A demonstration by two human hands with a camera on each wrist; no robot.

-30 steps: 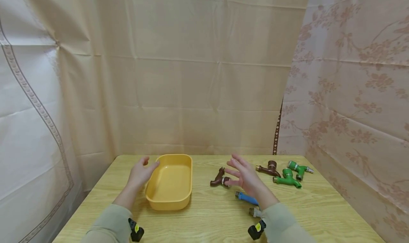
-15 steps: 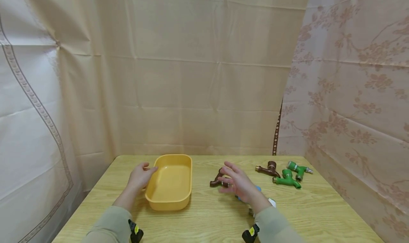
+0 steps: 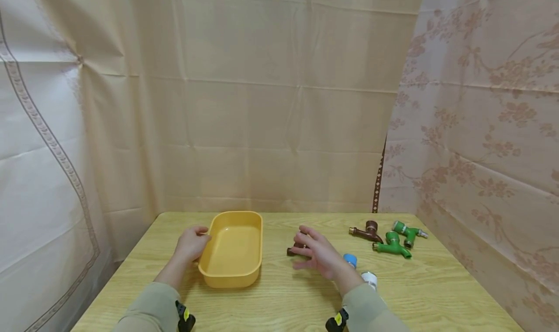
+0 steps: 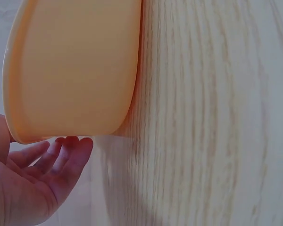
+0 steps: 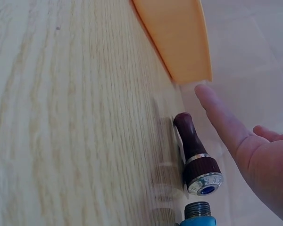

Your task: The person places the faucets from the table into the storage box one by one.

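Observation:
A yellow plastic tub (image 3: 236, 249) stands on the table, left of the middle. My left hand (image 3: 190, 246) grips its left rim; in the left wrist view the thumb hooks over the edge and the fingers (image 4: 75, 155) lie along the outer wall. Fingers spread, my right hand (image 3: 320, 257) hovers over a dark brown tap (image 5: 195, 146), holding nothing. That tap is mostly hidden by the hand in the head view. A blue tap (image 3: 350, 259) and a white-capped tap (image 3: 369, 278) lie partly behind the right wrist and forearm.
Farther right on the wooden table (image 3: 297, 303) lie another brown tap (image 3: 368, 231) and two green taps, one (image 3: 393, 246) nearer and one (image 3: 409, 232) behind it. Beige curtains (image 3: 271, 128) hang behind the table, and a floral one (image 3: 489, 142) on the right.
My right hand has moved left and lower, over the brown tap, uncovering the caps of the blue and white taps. The left hand has sunk slightly and closed on the tub's rim.

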